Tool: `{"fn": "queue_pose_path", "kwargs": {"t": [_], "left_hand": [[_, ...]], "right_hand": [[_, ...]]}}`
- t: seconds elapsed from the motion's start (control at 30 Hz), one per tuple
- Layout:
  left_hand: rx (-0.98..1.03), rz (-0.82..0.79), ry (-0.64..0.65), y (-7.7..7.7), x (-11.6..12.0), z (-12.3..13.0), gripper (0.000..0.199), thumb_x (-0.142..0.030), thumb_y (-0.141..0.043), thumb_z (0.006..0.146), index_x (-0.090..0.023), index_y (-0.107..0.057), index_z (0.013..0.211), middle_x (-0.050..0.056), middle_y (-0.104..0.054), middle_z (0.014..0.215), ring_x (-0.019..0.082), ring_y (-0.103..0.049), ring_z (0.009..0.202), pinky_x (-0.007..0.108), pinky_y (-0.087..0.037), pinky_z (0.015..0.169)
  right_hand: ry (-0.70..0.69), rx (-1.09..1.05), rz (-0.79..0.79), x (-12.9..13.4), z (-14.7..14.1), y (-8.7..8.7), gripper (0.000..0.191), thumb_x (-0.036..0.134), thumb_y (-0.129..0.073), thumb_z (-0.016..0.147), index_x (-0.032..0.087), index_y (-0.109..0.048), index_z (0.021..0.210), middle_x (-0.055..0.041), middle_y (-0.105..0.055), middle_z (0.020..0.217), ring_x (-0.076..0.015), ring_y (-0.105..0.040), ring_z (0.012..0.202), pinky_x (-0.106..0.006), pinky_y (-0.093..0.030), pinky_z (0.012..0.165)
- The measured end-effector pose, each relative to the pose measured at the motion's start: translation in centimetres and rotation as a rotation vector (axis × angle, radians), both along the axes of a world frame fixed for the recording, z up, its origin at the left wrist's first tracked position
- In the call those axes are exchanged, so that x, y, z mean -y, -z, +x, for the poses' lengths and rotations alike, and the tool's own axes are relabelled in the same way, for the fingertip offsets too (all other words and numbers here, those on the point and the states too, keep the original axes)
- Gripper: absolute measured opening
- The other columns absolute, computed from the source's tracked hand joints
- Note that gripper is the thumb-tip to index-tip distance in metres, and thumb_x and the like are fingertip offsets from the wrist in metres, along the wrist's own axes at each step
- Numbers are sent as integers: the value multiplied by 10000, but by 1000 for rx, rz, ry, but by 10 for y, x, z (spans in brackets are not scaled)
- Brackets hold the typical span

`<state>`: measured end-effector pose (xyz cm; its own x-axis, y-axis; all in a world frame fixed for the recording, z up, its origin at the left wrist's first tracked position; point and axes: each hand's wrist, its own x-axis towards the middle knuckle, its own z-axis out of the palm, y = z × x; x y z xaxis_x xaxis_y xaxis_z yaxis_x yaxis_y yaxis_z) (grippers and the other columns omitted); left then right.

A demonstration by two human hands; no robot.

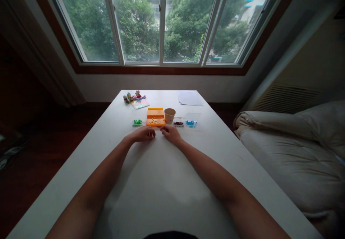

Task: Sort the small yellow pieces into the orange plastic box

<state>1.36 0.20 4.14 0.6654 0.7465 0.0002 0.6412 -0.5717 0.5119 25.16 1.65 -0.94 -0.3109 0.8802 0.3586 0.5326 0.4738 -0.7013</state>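
Note:
My left hand (143,134) is at the front left of an orange box (155,115), its fingers curled downward. Just right of it, my right hand (171,134) has its fingertips pinched together close to the box's front edge. Whatever either hand may hold is too small or hidden to make out. Small pale yellow pieces (155,121) lie in the box, whose lid is raised. Green pieces (137,122) fill a clear case to its left. A paper cup (169,115) stands upright at its right, followed by clear cases of dark brown pieces (178,123) and blue pieces (191,123).
All of this is on a white table (167,181). Colourful toy figures (133,97) and a pastel card (140,104) lie at the far left, white paper sheets (190,98) at the far right. A beige sofa (291,149) flanks the table's right side.

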Motion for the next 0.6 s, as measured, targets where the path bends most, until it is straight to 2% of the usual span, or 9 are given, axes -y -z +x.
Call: {"fn": "queue_pose_path", "kwargs": {"t": [0.17,0.33,0.43,0.6], "left_hand": [[22,26,-30,8,-2,1,168,-217,-584,778,-194,-724,867,9,-680,781,138,-570,674,232,-414,627],[114,60,-91,17,-6,1,163,-237,-585,787,-190,-721,863,14,-685,778,141,-576,678,239,-428,639],[261,127,-224,20,-13,5,160,-269,-577,810,-182,-703,857,17,-681,777,141,-580,686,246,-442,649],[564,144,-562,28,-29,16,188,-331,-598,820,-174,-679,885,23,-682,775,145,-604,682,250,-471,629]], "right_hand": [[-9,5,6,0,0,1,159,238,-599,884,199,-748,921,-9,-708,777,-136,-580,681,-234,-420,662],[-7,0,11,-1,1,3,160,254,-601,892,202,-748,927,-9,-708,775,-137,-581,677,-233,-417,655],[-10,1,5,-2,1,4,155,259,-611,891,205,-751,929,-6,-704,752,-136,-580,665,-236,-424,664],[-15,3,22,-3,2,6,147,262,-617,888,214,-752,920,-6,-710,768,-138,-591,672,-239,-430,672]]}}
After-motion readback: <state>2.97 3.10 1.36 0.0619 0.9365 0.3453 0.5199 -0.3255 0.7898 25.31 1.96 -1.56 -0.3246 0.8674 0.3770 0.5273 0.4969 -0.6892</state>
